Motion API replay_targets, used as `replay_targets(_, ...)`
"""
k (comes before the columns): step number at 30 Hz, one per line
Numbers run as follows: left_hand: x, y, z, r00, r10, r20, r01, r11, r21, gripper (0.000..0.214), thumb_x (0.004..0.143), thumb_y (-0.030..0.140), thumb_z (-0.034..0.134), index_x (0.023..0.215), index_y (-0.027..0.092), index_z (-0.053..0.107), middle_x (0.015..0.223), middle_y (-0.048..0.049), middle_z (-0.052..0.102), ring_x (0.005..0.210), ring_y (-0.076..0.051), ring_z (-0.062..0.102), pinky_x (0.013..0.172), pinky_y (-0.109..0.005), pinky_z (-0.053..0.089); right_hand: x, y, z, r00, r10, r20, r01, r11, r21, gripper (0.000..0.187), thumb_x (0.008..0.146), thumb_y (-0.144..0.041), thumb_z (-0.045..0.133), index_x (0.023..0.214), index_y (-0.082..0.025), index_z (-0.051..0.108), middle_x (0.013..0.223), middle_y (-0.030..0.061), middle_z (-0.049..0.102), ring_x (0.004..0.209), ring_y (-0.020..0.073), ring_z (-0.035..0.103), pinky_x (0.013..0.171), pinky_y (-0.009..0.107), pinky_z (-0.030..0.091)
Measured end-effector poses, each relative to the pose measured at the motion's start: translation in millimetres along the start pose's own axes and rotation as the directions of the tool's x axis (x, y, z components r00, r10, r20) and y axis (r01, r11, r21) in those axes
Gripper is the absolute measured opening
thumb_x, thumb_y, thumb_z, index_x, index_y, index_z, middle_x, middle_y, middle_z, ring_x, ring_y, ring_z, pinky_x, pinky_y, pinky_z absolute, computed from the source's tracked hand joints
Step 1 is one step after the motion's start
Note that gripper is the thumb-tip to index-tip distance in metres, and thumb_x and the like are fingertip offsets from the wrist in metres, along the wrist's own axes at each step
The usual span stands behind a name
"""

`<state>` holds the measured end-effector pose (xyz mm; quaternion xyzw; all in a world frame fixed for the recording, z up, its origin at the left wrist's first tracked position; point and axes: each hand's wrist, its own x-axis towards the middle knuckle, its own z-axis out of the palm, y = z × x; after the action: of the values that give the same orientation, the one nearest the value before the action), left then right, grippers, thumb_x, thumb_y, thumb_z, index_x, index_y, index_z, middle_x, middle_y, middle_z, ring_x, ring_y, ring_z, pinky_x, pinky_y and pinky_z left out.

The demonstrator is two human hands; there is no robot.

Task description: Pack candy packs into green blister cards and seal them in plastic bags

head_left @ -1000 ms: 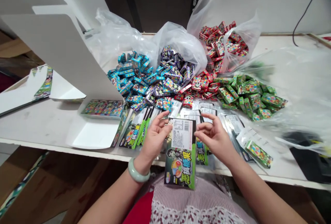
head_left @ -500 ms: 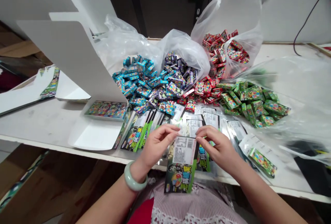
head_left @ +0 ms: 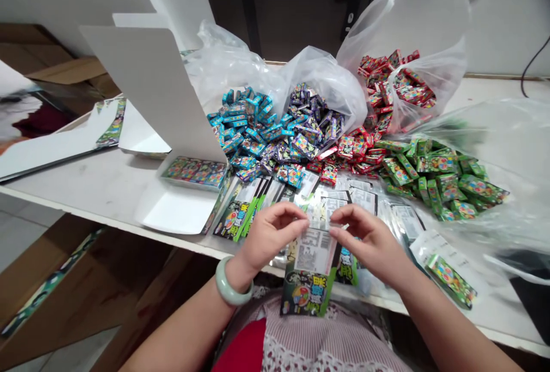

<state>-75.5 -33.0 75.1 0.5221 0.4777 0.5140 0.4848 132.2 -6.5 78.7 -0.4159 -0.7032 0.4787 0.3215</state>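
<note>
My left hand [head_left: 270, 235] and my right hand [head_left: 369, 240] each pinch a top corner of a green and black printed packet [head_left: 310, 280] with a white barcode label, held over the table's front edge above my lap. A green bracelet [head_left: 230, 290] circles my left wrist. Flat packets of the same kind [head_left: 240, 211] lie fanned on the white table [head_left: 86, 188] just beyond my fingers. Behind them sit piles of small candy boxes: blue [head_left: 240, 125], purple [head_left: 311, 122], red [head_left: 378, 91] and green [head_left: 442, 177].
An open white display box [head_left: 172, 211] with its tall lid up stands left of my hands, a row of small boxes in it. Clear plastic bags [head_left: 429, 22] hold the piles. A filled packet [head_left: 451, 277] lies at right. Flat cardboard [head_left: 51, 148] rests far left.
Both hands have closed into pinches on the packet's top corners and drawn it lower and nearer to my lap. The view has swung a little to the left.
</note>
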Motion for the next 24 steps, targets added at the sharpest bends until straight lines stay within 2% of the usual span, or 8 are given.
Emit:
replay_targets(2,2.4,3.1,1.3,0.999,-0.046,-0.011,0.046,0.999,0.019,0.008,0.075,0.023,0.071,0.075,0.017,0.066,0.072,-0.0019,0.065,0.066,-0.012,0.058,0.060,-0.024,0.049,5.1,-2.7,0.7,0.997,0.069,0.036,-0.071,0.996,0.047,0.010,0.086,-0.031,0.061,0.089,-0.022,0.060,0.084,0.0026,0.062,0.074,0.0147,0.059,0.062,0.028,0.048)
replay_targets(4,4.0,4.8,-0.1,0.998,-0.057,0.001,0.057,0.998,0.024,0.011,0.074,0.024,0.071,0.071,0.016,0.064,0.070,-0.0019,0.064,0.066,-0.012,0.057,0.060,-0.024,0.048,8.9,-5.0,0.4,0.993,0.079,0.084,-0.083,0.995,0.050,0.009,0.086,-0.030,0.060,0.085,-0.021,0.061,0.080,0.0019,0.063,0.072,0.0147,0.058,0.062,0.028,0.048)
replay_targets(7,3.7,3.6,-8.0,0.996,-0.014,0.084,0.015,1.000,-0.005,0.014,0.076,0.026,0.070,0.069,0.017,0.063,0.073,-0.0030,0.064,0.070,-0.013,0.058,0.064,-0.027,0.050,9.2,-7.9,-1.4,0.990,0.039,0.136,-0.041,0.999,0.013,0.012,0.088,-0.030,0.058,0.079,-0.022,0.061,0.080,0.0025,0.063,0.074,0.0157,0.059,0.065,0.030,0.049)
replay_targets(9,1.5,0.8,-15.2,0.986,0.006,0.169,-0.005,1.000,-0.008,0.013,0.080,0.026,0.067,0.071,0.017,0.065,0.081,-0.0053,0.067,0.077,-0.015,0.062,0.071,-0.030,0.052,5.9,-7.9,-2.2,0.988,-0.039,0.150,0.043,0.999,-0.025,0.013,0.090,-0.028,0.056,0.080,-0.023,0.061,0.083,0.0035,0.064,0.080,0.0167,0.060,0.070,0.032,0.051)
replay_targets(12,-3.4,-5.0,-22.9,0.973,0.007,0.231,-0.007,1.000,0.001,0.006,0.083,0.024,0.066,0.082,0.018,0.067,0.092,-0.0072,0.068,0.088,-0.017,0.064,0.080,-0.033,0.052,-2.1,-2.9,0.3,0.979,-0.172,0.111,0.182,0.978,-0.098,0.005,0.090,-0.026,0.058,0.092,-0.025,0.062,0.095,0.0050,0.065,0.092,0.0183,0.062,0.079,0.034,0.051)
replay_targets(15,-7.5,-10.9,-22.4,0.979,0.050,0.200,-0.057,0.998,0.030,0.003,0.083,0.021,0.067,0.084,0.019,0.066,0.092,-0.0059,0.066,0.090,-0.017,0.064,0.079,-0.032,0.052,-10.2,5.5,7.2,0.968,-0.247,0.034,0.249,0.953,-0.175,0.011,0.090,-0.021,0.057,0.099,-0.026,0.060,0.099,0.0052,0.064,0.098,0.0188,0.060,0.083,0.035,0.050)
replay_targets(19,-8.3,-14.3,-15.8,0.979,0.076,0.191,-0.096,0.991,0.099,0.006,0.086,0.020,0.063,0.091,0.019,0.064,0.090,-0.0053,0.064,0.087,-0.016,0.062,0.077,-0.030,0.051,-17.2,12.0,15.0,0.963,-0.267,-0.041,0.252,0.943,-0.216,0.012,0.092,-0.017,0.052,0.098,-0.026,0.058,0.097,0.0051,0.061,0.097,0.0185,0.059,0.084,0.037,0.050)
replay_targets(24,-7.3,-13.0,-14.1,0.963,0.137,0.231,-0.164,0.981,0.104,0.003,0.087,0.020,0.061,0.089,0.019,0.064,0.091,-0.0062,0.063,0.090,-0.017,0.061,0.079,-0.032,0.050,-20.6,12.3,15.7,0.972,-0.220,-0.078,0.206,0.966,-0.159,0.010,0.092,-0.022,0.054,0.101,-0.026,0.057,0.100,0.0061,0.061,0.098,0.0193,0.060,0.077,0.035,0.051)
